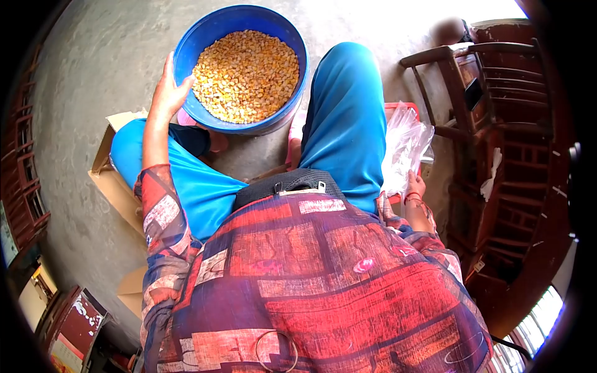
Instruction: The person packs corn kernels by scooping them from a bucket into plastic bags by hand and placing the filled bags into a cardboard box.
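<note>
A round blue bucket [297, 37] stands on the floor in front of me, filled partway with yellow corn kernels [247, 78]. My left hand [169, 92] grips its left rim, the thumb over the inside edge and the fingers along the outer wall. Low at my right side, my right hand [415, 185] is closed at the edge of some clear plastic bags [401, 146], with a fold of plastic at its fingers. The bags lie in a red container [392, 112] beside my right leg, and cover much of it.
An open cardboard box [112, 171] sits by my left knee. Dark wooden chairs [454, 81] stand at the right, one with a phone [473, 94] on its seat. Grey concrete floor [81, 124] spreads out to the left. Wooden furniture [25, 143] lines the left edge.
</note>
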Demonstrator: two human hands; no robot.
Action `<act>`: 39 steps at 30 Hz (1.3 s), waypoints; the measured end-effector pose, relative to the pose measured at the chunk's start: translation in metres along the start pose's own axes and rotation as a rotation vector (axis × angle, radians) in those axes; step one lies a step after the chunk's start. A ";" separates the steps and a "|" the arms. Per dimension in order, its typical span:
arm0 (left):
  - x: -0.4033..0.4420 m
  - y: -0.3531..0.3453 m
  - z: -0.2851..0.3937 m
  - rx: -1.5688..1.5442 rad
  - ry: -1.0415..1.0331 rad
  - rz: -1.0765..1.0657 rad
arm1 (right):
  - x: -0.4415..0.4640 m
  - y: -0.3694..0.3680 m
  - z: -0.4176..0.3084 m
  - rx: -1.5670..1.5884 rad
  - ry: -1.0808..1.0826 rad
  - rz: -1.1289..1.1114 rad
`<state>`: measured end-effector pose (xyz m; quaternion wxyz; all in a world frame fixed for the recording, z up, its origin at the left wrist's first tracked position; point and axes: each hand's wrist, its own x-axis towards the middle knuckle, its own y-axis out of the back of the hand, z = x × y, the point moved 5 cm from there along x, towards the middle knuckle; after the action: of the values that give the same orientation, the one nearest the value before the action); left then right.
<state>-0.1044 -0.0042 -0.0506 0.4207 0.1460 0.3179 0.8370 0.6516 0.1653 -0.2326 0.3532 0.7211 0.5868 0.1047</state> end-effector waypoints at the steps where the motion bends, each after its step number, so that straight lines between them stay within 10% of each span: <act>1: 0.000 0.001 0.001 0.023 0.023 -0.013 | 0.000 0.002 -0.007 0.000 0.003 0.001; 4: -0.005 0.003 0.014 0.042 -0.010 0.005 | -0.006 0.000 -0.004 -0.201 -0.485 -0.236; 11: -0.006 0.006 0.013 0.039 -0.020 0.022 | 0.003 -0.009 -0.011 0.004 -0.100 -0.252; 17: -0.007 0.005 0.017 0.057 0.066 -0.021 | 0.012 -0.005 -0.036 0.284 -0.294 -0.072; 20: -0.006 0.006 0.015 0.063 -0.030 0.041 | 0.007 -0.008 -0.034 -0.134 -0.389 -0.429; 25: -0.006 0.001 0.004 0.007 -0.072 0.070 | -0.004 -0.012 -0.039 0.085 -0.449 -0.483; 31: -0.009 0.005 0.017 0.097 0.015 0.021 | 0.038 -0.018 -0.077 0.335 -0.192 -0.288; 39: -0.016 0.010 0.029 0.096 0.071 0.029 | 0.012 -0.081 -0.331 0.730 0.200 -0.416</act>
<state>-0.0856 -0.0094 -0.0220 0.3896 0.1406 0.3705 0.8314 0.4057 0.3096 -0.0459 0.0299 0.6514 0.7495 -0.1140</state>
